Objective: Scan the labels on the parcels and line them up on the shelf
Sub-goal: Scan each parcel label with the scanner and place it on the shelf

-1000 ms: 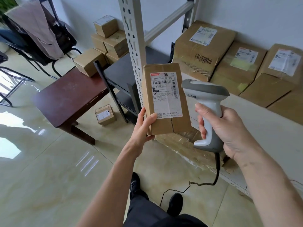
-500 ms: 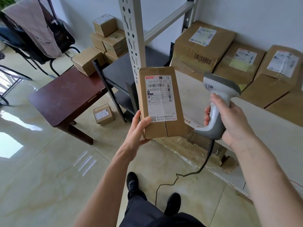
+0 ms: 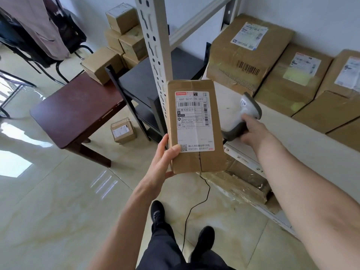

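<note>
Since a second ago the right hand [image 3: 251, 131] has carried the scanner [image 3: 241, 117], fingers wrapped round its handle, away from the parcel [image 3: 194, 127] and down onto the shelf [image 3: 292, 137] in front of the lined-up boxes [image 3: 292, 78]. Held upright in front of the shelf post, the parcel is a slim, taped brown carton with a white barcode label facing the camera. It looks light and stiff; the left hand [image 3: 165, 158] has its grip on the lower left edge, thumb on the face.
</note>
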